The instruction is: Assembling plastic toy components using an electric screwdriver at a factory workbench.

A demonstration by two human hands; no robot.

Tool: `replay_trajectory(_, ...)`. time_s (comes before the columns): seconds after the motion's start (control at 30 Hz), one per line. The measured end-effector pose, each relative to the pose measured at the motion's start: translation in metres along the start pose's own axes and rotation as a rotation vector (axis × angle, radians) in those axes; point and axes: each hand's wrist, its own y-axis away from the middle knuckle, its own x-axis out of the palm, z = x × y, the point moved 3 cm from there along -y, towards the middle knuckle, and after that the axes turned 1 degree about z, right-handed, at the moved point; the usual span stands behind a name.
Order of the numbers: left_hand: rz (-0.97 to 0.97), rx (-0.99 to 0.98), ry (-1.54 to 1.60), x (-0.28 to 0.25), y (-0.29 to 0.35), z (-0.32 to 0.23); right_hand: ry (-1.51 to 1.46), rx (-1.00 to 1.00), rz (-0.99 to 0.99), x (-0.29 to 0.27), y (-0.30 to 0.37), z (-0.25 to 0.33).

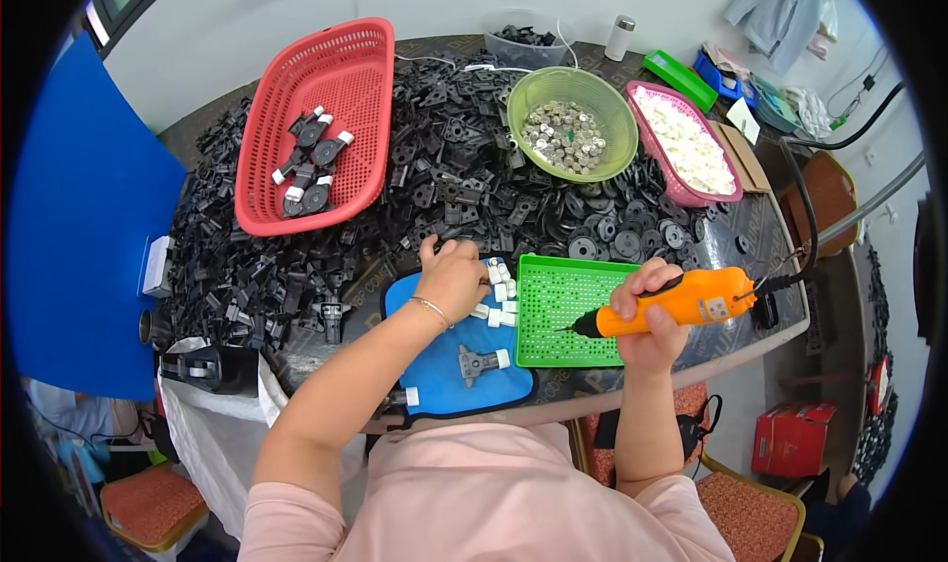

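Head view: the right hand (656, 327) wraps its fingers round the body of an orange electric screwdriver (709, 298), probably gripped this way to keep the bit clear and aimed leftward, over the green tray (563, 305). The left hand (451, 278) reaches past the top of the blue mat (444, 389), its fingers bent and partly spread by the heap of black parts (454, 182); whether they pinch anything I cannot tell. The mat seems laid close to the body as a soft working surface, while the red basket (370, 98), holding several black-and-white pieces, and the pink basket (681, 192) of white parts appear set further back on the desk (370, 283) to keep kinds apart. A small cluster of white pieces (500, 292) lies just right of the left fingers, beside the tray, and a black fitting with a white end (479, 364) rests on the mat, nearer the body than those fingers and left of the screwdriver's tip
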Motion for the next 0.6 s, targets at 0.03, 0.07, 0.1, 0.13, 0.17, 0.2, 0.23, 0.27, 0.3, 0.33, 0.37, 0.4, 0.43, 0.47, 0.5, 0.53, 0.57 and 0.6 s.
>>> replay_trajectory(0.03,-0.01,0.013,-0.043,0.001,-0.001,-0.001,-0.004,-0.001,0.006,0.001,0.001,0.0)
replay_trajectory(0.07,-0.009,0.014,-0.041,0.0,0.0,0.0,-0.007,-0.002,0.013,0.002,0.001,0.001)
replay_trajectory(0.1,-0.023,-0.001,-0.022,-0.002,0.0,0.004,-0.006,-0.002,0.012,0.002,0.001,0.001)
replay_trajectory(0.13,-0.034,-0.014,-0.002,-0.006,0.001,0.005,-0.002,-0.007,0.012,0.001,0.002,0.002)
replay_trajectory(0.17,-0.031,-0.012,0.0,-0.009,0.005,0.005,0.001,-0.011,0.013,0.001,0.002,0.003)
replay_trajectory(0.2,-0.017,-0.008,0.093,-0.014,0.012,0.007,0.002,-0.009,0.01,-0.001,0.002,0.004)
replay_trajectory(0.23,-0.003,-0.005,0.184,-0.022,0.02,0.007,0.003,-0.012,0.008,-0.003,0.003,0.004)
replay_trajectory(0.27,-0.006,0.039,0.204,-0.026,0.034,0.007,0.006,-0.014,0.004,-0.005,0.003,0.005)
replay_trajectory(0.3,0.001,0.04,0.204,-0.028,0.046,0.006,0.006,-0.012,-0.002,-0.005,0.002,0.005)
replay_trajectory(0.33,0.099,-0.002,0.202,-0.029,0.059,0.005,0.004,-0.011,-0.002,-0.003,0.002,0.004)
replay_trajectory(0.37,0.198,-0.043,0.199,-0.026,0.07,0.005,0.003,-0.009,-0.002,-0.002,0.001,0.003)
replay_trajectory(0.4,0.184,-0.031,0.16,-0.018,0.076,0.007,-0.001,-0.006,-0.006,-0.001,0.001,0.002)
replay_trajectory(0.43,0.185,-0.041,0.159,-0.013,0.079,0.01,-0.008,-0.001,0.004,0.001,-0.001,-0.001)
replay_trajectory(0.47,0.147,-0.034,0.158,-0.01,0.08,0.012,-0.014,0.005,0.014,0.003,-0.002,-0.003)
replay_trajectory(0.5,0.108,-0.025,0.156,-0.008,0.082,0.014,-0.02,0.011,0.016,0.006,-0.002,-0.005)
replay_trajectory(0.53,0.057,-0.005,0.14,-0.009,0.08,0.014,-0.016,0.015,0.02,0.008,-0.002,-0.005)
replay_trajectory(0.57,0.058,-0.007,0.14,-0.009,0.079,0.015,-0.011,0.019,0.024,0.01,-0.001,-0.005)
replay_trajectory(0.6,-0.028,0.002,0.132,-0.013,0.077,0.016,-0.012,0.02,0.024,0.011,-0.001,-0.004)
